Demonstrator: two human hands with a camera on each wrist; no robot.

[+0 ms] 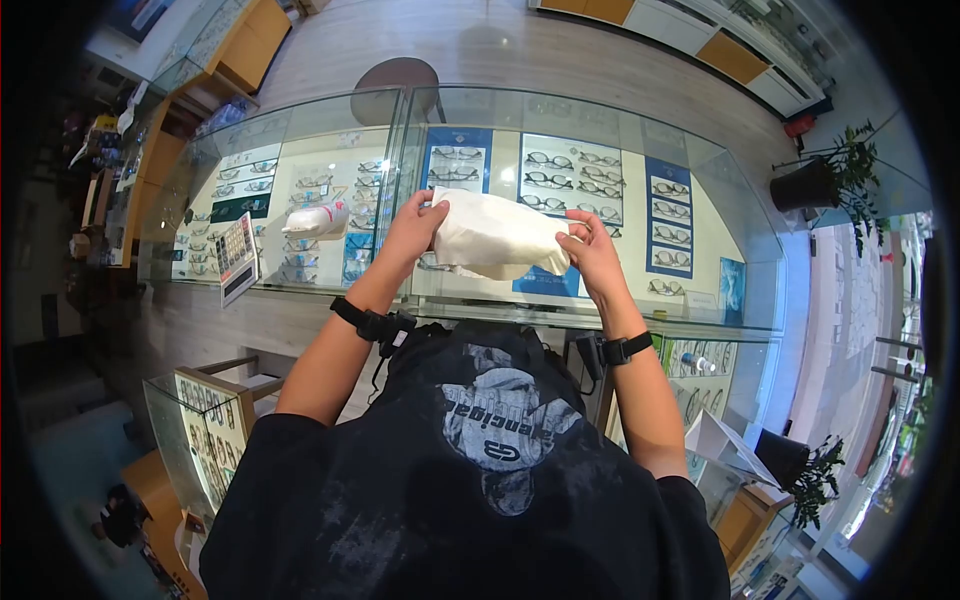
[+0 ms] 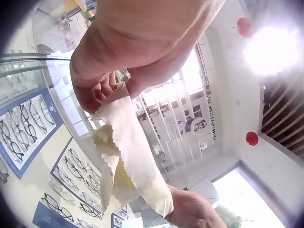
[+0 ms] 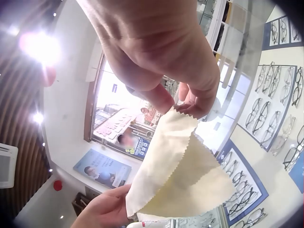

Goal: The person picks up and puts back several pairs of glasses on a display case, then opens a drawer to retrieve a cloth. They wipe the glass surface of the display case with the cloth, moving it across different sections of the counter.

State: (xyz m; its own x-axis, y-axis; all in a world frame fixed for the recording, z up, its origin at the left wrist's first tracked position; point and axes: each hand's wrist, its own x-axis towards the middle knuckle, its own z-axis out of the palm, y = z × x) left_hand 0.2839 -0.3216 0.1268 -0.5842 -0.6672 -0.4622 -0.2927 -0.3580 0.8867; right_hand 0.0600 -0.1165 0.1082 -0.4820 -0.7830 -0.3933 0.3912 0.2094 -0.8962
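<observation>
A cream cloth [image 1: 500,232] with zigzag-cut edges is stretched between both hands above a glass display case. My left hand [image 1: 413,230] pinches its left end between thumb and fingers. At the other end, my right hand [image 1: 592,254] pinches a corner. In the left wrist view the cloth [image 2: 137,152] hangs folded over, its jagged edges showing. The right wrist view shows the cloth [image 3: 175,175] draping down from the fingertips in a loose fold.
Below the hands, the glass case [image 1: 640,305] holds rows of eyeglasses [image 1: 548,182]. On its top at the left lie a calculator [image 1: 238,258] and a white packet with pink marking [image 1: 316,219]. A round stool [image 1: 395,80] stands beyond the case, and a potted plant [image 1: 850,185] at the right.
</observation>
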